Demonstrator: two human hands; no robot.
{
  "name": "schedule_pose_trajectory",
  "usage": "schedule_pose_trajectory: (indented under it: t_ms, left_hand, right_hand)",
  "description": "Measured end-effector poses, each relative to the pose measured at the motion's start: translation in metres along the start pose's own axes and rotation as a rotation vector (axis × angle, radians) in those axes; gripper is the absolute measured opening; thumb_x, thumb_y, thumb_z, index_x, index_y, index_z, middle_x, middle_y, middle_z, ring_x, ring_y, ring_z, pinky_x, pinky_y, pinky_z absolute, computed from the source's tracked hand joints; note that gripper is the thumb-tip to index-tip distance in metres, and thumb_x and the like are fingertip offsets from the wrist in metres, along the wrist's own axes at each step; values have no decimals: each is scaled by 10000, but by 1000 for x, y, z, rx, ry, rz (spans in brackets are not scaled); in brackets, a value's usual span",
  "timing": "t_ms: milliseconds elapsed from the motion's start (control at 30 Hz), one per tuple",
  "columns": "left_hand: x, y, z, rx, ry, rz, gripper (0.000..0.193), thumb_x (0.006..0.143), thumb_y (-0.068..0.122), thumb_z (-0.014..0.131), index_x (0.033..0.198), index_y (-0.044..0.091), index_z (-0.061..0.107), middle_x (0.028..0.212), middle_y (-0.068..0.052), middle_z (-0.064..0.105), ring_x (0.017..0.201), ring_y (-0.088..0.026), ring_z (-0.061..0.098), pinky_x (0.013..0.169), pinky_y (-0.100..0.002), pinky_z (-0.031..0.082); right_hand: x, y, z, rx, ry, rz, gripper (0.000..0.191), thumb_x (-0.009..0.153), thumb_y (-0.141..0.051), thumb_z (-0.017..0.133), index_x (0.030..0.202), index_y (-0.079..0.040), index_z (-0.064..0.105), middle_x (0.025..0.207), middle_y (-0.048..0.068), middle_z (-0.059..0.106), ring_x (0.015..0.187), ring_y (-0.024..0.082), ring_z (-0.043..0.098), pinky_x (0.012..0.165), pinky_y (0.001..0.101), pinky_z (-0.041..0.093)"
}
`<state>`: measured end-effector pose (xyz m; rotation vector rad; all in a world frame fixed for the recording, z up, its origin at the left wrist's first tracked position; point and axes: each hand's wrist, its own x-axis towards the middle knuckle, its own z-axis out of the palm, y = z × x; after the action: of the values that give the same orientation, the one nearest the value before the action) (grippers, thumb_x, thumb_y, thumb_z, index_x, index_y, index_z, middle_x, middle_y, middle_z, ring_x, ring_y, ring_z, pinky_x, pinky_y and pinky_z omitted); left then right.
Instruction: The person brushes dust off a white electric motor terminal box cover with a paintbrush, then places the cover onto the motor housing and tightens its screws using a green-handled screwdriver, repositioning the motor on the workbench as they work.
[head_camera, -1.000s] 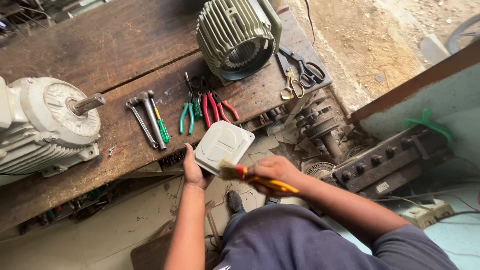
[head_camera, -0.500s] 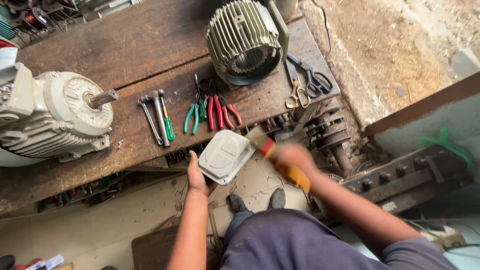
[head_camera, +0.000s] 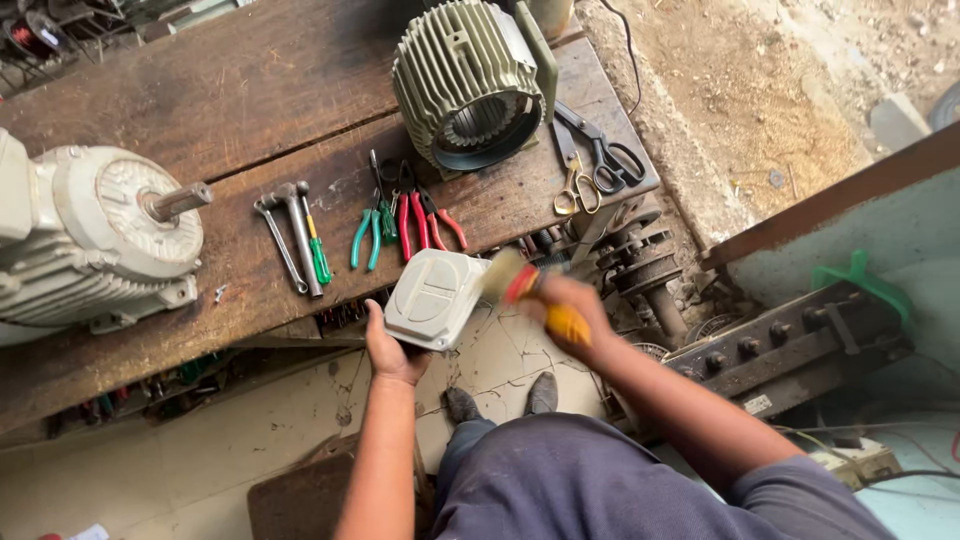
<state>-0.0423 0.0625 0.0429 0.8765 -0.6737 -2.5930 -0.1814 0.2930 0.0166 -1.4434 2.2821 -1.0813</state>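
Brush (head_camera: 530, 290) swinging back onto grey cover (head_camera: 436, 298), now blurred.
Left hand (head_camera: 392, 350) gripping cover; right hand (head_camera: 570, 310) clasping brush; pliers (head_camera: 400, 215) lying nearby.

Worn wooden workbench (head_camera: 180, 90), cracked pale tiled floor (head_camera: 150, 470), sandy ground (head_camera: 760, 80) beyond, pale blue wall (head_camera: 880, 230), daylight.

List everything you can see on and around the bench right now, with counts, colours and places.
Finned motor housing: 1, grey-green, bench top, far edge.
Shafted motor: 1, off-white, bench left.
Wrenches: 2, steel, bench centre.
Pliers: several, green and red handles, bench centre.
Scissors: 2, black and brass, bench right.
Cover plate: 1, pale grey, in left hand.
Brush: 1, yellow-red handle, blurred, in right hand.
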Motion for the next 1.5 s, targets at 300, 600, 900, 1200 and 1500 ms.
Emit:
schedule_pose_trajectory:
  t_ms: [300, 600, 900, 1200, 1500]
  left_hand:
    - [0, 7, -3, 83, -45, 77, 821, 1010, 635, 358, 1450, -39, 522, 1416, -161, 635, 1284, -315, 622, 1083, -449, 484]
    - [-32, 5, -6, 1368, -205, 164, 542, 904, 450, 641, 1219, 10, 676, 1057, -163, 752, 984, -267, 717, 867, -405, 549]
    - [-53, 12, 19, 1417, -193, 324, 473, 882, 404, 688, 1158, 20, 690, 890, -199, 761, 825, -324, 774, 751, -396, 571]
    - [-45, 16, 11, 1637, -268, 503, 357, 814, 299, 678, 1080, 64, 719, 939, -218, 748, 891, -397, 719, 769, -454, 562]
    - [-46, 25, 23, 1606, -234, 493, 419, 852, 353, 654, 1150, 65, 718, 974, -212, 746, 952, -427, 706, 773, -464, 574]
  right_hand:
    - [38, 19, -52, 497, 311, 514, 161, 994, -180, 629, 1077, -44, 653, 904, 60, 752, 806, 126, 745, 700, 292, 586]
    - [46, -57, -84, 763, -45, 160, 165, 966, -144, 679, 1052, -8, 646, 913, 113, 753, 834, 176, 760, 751, 309, 631]
    - [69, -49, -55, 131, 267, -74, 81, 945, -178, 717, 961, -104, 688, 885, 98, 729, 749, 248, 753, 676, 335, 593]
    - [57, -49, -41, 279, -10, -288, 220, 870, -167, 768, 1058, -68, 711, 847, 126, 703, 810, 302, 705, 716, 396, 550]
    - [56, -47, -45, 496, -289, -209, 161, 927, -173, 657, 1072, -114, 692, 891, 68, 755, 806, 249, 775, 731, 349, 598]
